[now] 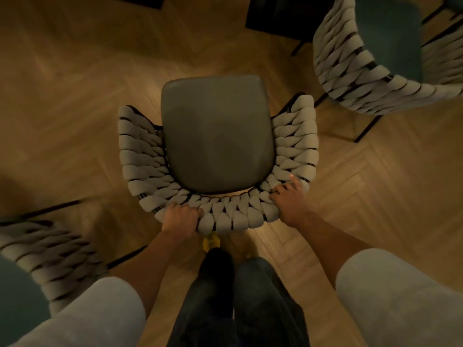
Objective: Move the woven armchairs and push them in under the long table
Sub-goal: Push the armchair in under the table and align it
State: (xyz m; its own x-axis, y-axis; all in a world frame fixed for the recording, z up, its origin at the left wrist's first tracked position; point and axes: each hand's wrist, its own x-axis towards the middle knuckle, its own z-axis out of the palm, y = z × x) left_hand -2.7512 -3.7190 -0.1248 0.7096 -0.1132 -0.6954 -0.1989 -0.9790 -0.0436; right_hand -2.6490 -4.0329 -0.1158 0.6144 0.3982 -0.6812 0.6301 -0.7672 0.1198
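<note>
Closest in, the left hand (pixel 181 216) has its fingers curled over the woven back rim of the middle armchair (pixel 218 136). The right hand (pixel 288 200) grips the same rim further round, forefinger stretched out. The chair stands on the herringbone floor (pixel 75 96), between a second armchair (pixel 55 249) lower left and a third armchair (pixel 355 71) upper right. Swung wide, its legs might clip that far neighbour's. I cannot make out the long table, and I see no containers.
</note>
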